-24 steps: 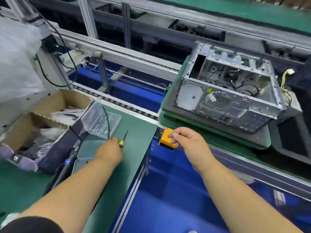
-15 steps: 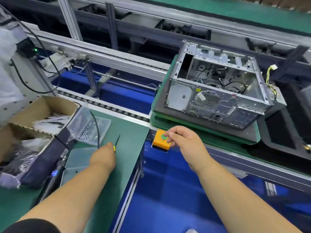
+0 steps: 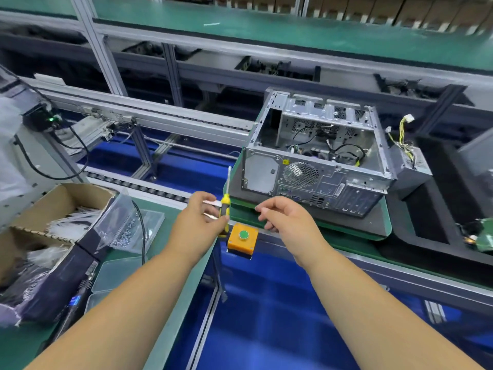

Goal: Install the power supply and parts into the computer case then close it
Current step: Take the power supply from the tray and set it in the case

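On the conveyor line, the open grey steel computer case (image 3: 317, 158) lies on a green pallet (image 3: 384, 222), its boxy grey power supply (image 3: 410, 166) outside, touching its right end. My left hand (image 3: 197, 225) grips a yellow-and-black screwdriver (image 3: 225, 206); my right hand (image 3: 282, 217) hangs loosely curled, empty. Risk: the tip snagging the case's loose black cables (image 3: 344, 150).

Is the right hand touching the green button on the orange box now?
Apart. The head view shows the right hand raised clear of the green button; the whole button shows.
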Tool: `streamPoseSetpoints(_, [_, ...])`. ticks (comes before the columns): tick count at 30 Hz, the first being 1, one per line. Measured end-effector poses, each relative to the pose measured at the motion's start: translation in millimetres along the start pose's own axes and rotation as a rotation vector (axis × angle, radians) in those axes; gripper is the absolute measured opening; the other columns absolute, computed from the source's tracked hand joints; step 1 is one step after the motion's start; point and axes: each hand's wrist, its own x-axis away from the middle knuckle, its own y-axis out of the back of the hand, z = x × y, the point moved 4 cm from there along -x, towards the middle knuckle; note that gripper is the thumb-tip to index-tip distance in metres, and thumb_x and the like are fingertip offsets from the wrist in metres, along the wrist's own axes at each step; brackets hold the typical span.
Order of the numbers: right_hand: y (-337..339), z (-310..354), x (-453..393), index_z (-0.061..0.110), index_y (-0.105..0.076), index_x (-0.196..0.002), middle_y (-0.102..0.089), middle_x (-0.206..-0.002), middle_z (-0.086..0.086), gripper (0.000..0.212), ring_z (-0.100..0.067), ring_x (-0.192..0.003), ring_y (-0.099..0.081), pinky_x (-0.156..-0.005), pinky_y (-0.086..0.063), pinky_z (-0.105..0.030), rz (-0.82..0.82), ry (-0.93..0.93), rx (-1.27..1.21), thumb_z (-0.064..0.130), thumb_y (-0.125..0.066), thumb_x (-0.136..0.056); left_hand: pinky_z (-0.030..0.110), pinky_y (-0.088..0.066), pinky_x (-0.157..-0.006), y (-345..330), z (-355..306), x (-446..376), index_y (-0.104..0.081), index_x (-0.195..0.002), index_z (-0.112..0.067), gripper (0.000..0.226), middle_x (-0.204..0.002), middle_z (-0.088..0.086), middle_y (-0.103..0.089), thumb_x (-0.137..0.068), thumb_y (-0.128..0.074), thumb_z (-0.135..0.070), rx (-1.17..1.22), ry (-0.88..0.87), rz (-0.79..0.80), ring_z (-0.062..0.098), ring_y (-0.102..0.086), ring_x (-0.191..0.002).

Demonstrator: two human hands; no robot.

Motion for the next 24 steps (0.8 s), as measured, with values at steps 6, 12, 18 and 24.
streamPoseSetpoints(6, [41.3,17.5,0.7,0.016,-0.063,-0.101,-0.066,-0.091,-0.003,0.008,-0.008,-0.067,-0.06,-0.064,-0.049,-0.023,-0.038,-0.009,-0.119,0.012,-0.063,-0.094,0.027,-0.052,-0.063,-58.3,-76.1,9.1,-0.05,-0.101,-0.038,0.039,-0.078,-0.01,-0.065,-0.074,-0.075,-0.024,0.018,-0.144,0.094,0.012,-0.057,-0.063])
streamPoseSetpoints(12, [103.5,27.7,9.1,0.009,-0.062,-0.107,-0.066,-0.084,-0.004,0.017,-0.005,-0.063,-0.061,-0.058,-0.049,-0.017,-0.101,0.014,-0.153,0.01,-0.067,-0.091,0.015,-0.045,-0.057,-122.0,-127.0,16.1,-0.048,-0.098,-0.039,0.038,-0.078,-0.011,-0.065,-0.068,-0.072,-0.037,-0.005,-0.241,0.168,0.005,-0.055,-0.059])
streamPoseSetpoints(18, [180.5,31.8,16.3,0.012,-0.065,-0.104,-0.068,-0.081,-0.001,0.016,-0.007,-0.068,-0.066,-0.059,-0.051,-0.017,-0.167,0.053,-0.16,0.009,-0.067,-0.089,0.027,-0.052,-0.063,-185.9,-169.0,14.6,-0.046,-0.1,-0.047,0.04,-0.082,-0.014,-0.063,-0.067,-0.068,-0.047,-0.045,-0.32,0.236,0.007,-0.059,-0.067])
streamPoseSetpoints(24, [256.0,22.0,13.0,0.01,-0.065,-0.101,-0.065,-0.08,-0.001,0.012,-0.006,-0.062,-0.061,-0.055,-0.048,-0.017,-0.234,0.076,-0.128,0.004,-0.063,-0.09,0.027,-0.053,-0.071,-242.5,-193.5,9.8,-0.048,-0.106,-0.048,0.035,-0.09,-0.018,-0.065,-0.075,-0.065,-0.046,-0.084,-0.377,0.297,0.003,-0.063,-0.08])
